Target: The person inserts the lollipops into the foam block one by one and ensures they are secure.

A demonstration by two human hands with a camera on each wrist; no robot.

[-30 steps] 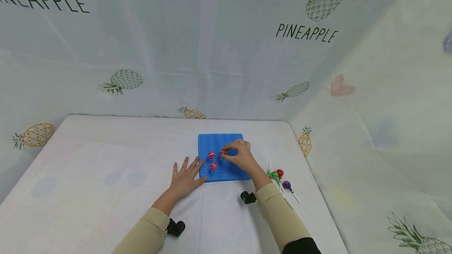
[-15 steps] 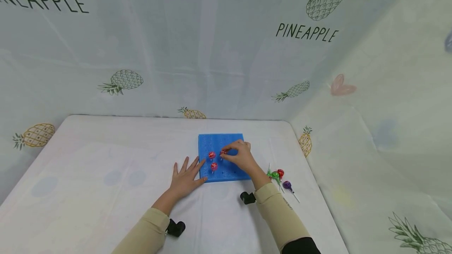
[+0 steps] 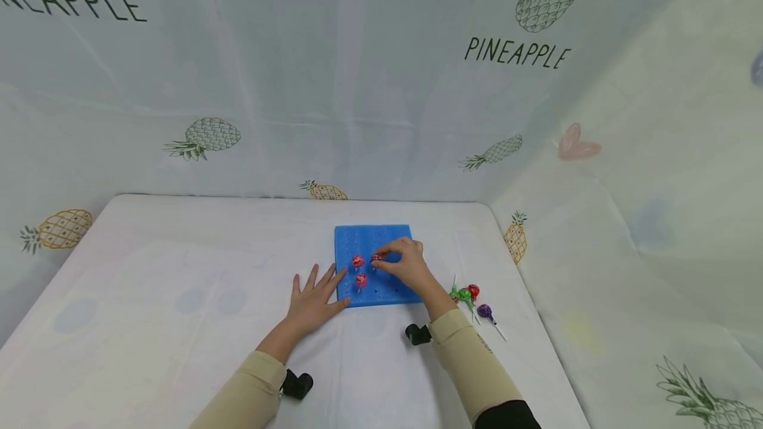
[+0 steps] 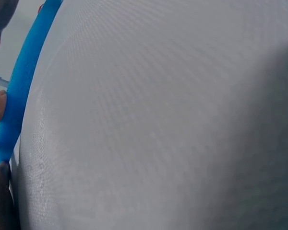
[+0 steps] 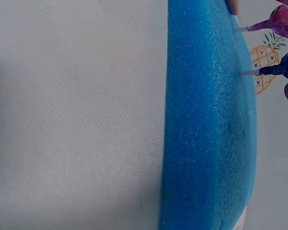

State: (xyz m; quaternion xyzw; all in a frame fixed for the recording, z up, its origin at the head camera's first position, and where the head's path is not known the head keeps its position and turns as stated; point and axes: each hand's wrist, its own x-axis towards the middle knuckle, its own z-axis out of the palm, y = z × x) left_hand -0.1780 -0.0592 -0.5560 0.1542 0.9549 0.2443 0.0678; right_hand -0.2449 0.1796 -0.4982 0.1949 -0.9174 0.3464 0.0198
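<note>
R hand (image 3: 411, 263) over blue foam block (image 3: 393, 288), thumb + index pinching wrapped lollipop (image 3: 376, 258) by its head. R wrist cam: that candy looks dark, stick upright w/ its lower end meeting block's top face; depth in foam can't be told. Lollipop sits abt mid-block, R of two red-wrapped lollipops (image 3: 361, 281), both standing on sticks in block's L half, one nearer the person than the other. Small holes dot the foam.

L hand (image 3: 312, 306) lies palm down, fingers spread, at block's L side; index tip + thumb touch block's edge, other fingers on white tablecloth (image 3: 208, 257).

R of block, near R forearm, loose lollipops on cloth: green-wrapped ones (image 3: 465, 294), a red one (image 3: 473, 292) touching/overlapping them, purple one (image 3: 485, 311) just beside, stick pointing toward table's R edge. Wrapper print too small to read, so brand n/a.

Writing: pineapple-print backdrop (image 3: 298, 85) reads "PINEAPPLE" in dk caps, upper R, below a pineapple drawing; upper L same type, start cut off by frame, "NEAPPLE" legible. Beige R sleeve (image 3: 473, 363) has dk lettering nr cuff, too small to read. Blk wrist cam mounts (image 3: 297, 384) at both cuffs.
</note>
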